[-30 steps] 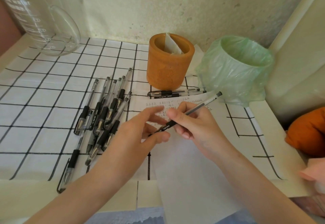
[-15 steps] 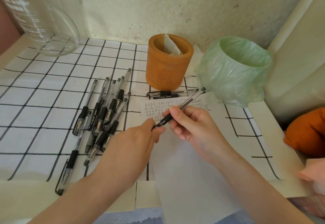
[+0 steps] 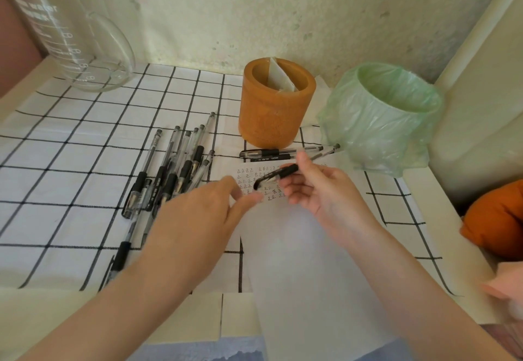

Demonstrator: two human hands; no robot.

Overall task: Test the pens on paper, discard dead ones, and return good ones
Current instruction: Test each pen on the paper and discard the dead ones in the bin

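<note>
My right hand [image 3: 319,190] grips a black-grip clear pen [image 3: 285,172] above the top of the white paper [image 3: 311,253], where rows of small test marks are written. The pen's front end points left and its back end points toward the bin. My left hand [image 3: 198,222] hovers just left of the pen's front end, fingers apart, holding nothing. A pile of several similar pens [image 3: 169,176] lies on the checked cloth to the left. Two more pens [image 3: 271,154] lie in front of the orange pen holder [image 3: 276,106]. A bin lined with a green bag [image 3: 382,117] stands at the right.
A large glass measuring jug [image 3: 70,35] stands at the back left. The black-and-white checked cloth [image 3: 70,162] covers the table. A folded paper sticks out of the orange holder. An orange cushion-like object [image 3: 498,219] lies at the right edge, by a cream wall.
My right hand has turned the pen flatter and drawn it slightly left. My left hand pinched the pen's front end half a second ago and has now let go.
</note>
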